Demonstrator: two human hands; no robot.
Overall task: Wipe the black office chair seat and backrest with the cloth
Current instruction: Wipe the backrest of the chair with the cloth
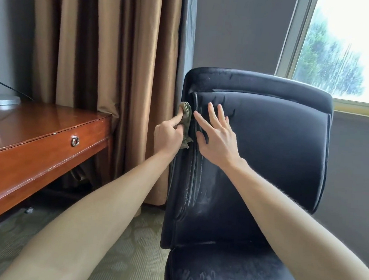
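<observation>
Cloth (186, 117) sits bunched against the left edge of the backrest (267, 151), left hand (168, 136) gripping it, fingers curled round. Right hand (218, 140) lies flat on the backrest front just beside, fingers spread and straight. Curtain (118, 67) hangs close behind that edge; table (33, 149) stands well apart, left.

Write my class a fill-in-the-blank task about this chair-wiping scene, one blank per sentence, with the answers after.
1. The left hand holds a green ____ against the side edge of the chair.
2. The right hand holds nothing and rests open on the chair's ____.
3. In the picture, the wooden desk stands to the ____ of the chair.
Answers: cloth; backrest; left.
</observation>
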